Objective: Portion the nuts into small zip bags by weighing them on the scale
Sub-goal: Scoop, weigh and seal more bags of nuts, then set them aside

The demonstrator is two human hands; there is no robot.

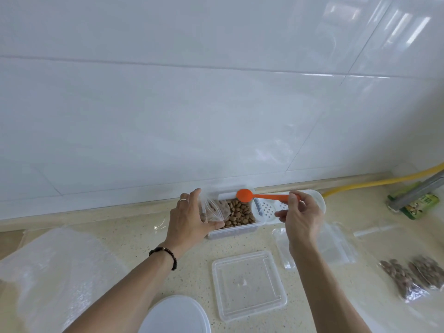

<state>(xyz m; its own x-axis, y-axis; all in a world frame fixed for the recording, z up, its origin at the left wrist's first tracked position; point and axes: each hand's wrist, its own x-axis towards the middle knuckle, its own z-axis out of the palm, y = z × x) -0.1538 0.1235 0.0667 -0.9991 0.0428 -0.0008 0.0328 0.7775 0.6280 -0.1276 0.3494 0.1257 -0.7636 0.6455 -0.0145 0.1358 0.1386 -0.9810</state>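
A clear plastic box (236,230) of brown nuts (240,212) stands against the wall. My left hand (189,217) grips a small zip bag (213,209) with some nuts in it, held open over the box's left end. My right hand (300,217) pinches the handle of an orange spoon (245,195), whose bowl hovers above the box's back edge. Empty zip bags (336,246) lie under my right forearm. Two filled bags of nuts (413,275) lie at the far right. No scale can be made out.
The box's clear lid (248,284) lies in front, near a white round lid (175,316) at the bottom edge. A perforated white tray (269,210) sits right of the box. A large plastic bag (55,267) covers the left counter; a yellow hose (374,182) and a green packet (418,204) are at the right.
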